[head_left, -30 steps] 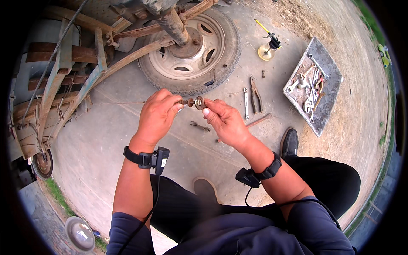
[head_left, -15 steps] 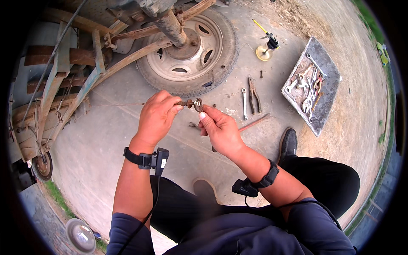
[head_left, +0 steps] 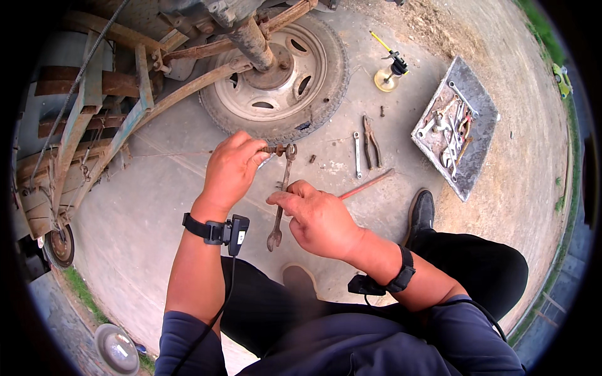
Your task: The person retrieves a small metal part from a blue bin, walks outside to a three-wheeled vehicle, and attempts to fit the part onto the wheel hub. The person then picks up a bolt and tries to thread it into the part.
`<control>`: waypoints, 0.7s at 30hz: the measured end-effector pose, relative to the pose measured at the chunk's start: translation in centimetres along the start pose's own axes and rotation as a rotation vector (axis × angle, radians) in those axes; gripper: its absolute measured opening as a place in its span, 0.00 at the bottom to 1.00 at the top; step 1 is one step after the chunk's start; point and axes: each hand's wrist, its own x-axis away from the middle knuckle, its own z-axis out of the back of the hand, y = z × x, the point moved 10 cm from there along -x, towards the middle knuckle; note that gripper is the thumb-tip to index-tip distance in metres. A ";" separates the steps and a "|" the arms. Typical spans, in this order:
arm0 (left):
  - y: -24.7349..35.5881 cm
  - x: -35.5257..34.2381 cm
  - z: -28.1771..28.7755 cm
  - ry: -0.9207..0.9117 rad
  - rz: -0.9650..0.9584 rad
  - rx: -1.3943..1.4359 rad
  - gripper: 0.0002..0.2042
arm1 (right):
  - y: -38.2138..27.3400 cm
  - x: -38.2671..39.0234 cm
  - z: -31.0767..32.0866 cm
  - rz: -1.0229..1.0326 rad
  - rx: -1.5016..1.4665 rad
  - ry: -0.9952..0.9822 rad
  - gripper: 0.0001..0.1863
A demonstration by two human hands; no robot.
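Note:
My left hand [head_left: 231,164] is closed on a rusty bolt [head_left: 271,150], whose nut end points right. A worn open-ended spanner [head_left: 276,219] has its upper jaw at the nut end and hangs downward from there. The index finger of my right hand [head_left: 323,219] reaches across the spanner's shaft at mid-length, its other fingers curled and not wrapped round it. Beneath my left fingers a small pale, shiny piece shows, too covered to name.
A wheel [head_left: 288,94] lies beyond my hands, under a rusty frame [head_left: 94,106]. On the concrete are pliers [head_left: 371,144], a combination spanner [head_left: 357,153], a red-handled tool [head_left: 370,183] and an oil can [head_left: 387,78]. A metal tray [head_left: 480,119] holds several tools.
My right hand has let go of the nut end and moved down. The spanner now hangs downward from the bolt, its shaft in full view. My left hand stays in place.

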 end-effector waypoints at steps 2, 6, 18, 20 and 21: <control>-0.1 0.0 0.0 0.012 0.011 0.021 0.07 | -0.1 -0.3 0.0 -0.009 0.055 -0.006 0.17; -0.2 0.3 -0.9 -0.042 0.039 0.005 0.07 | -1.5 -1.5 1.1 0.010 0.257 -0.044 0.14; 0.8 2.3 -1.0 -0.166 0.010 0.054 0.06 | 11.6 -8.7 5.6 -0.425 -0.042 0.234 0.16; 0.9 2.4 -0.6 -0.156 0.009 0.045 0.06 | 14.8 -7.1 3.8 -0.647 -0.191 0.207 0.17; 0.9 2.5 -0.4 -0.152 0.013 0.046 0.06 | 16.0 -5.9 2.6 -0.757 -0.285 0.182 0.17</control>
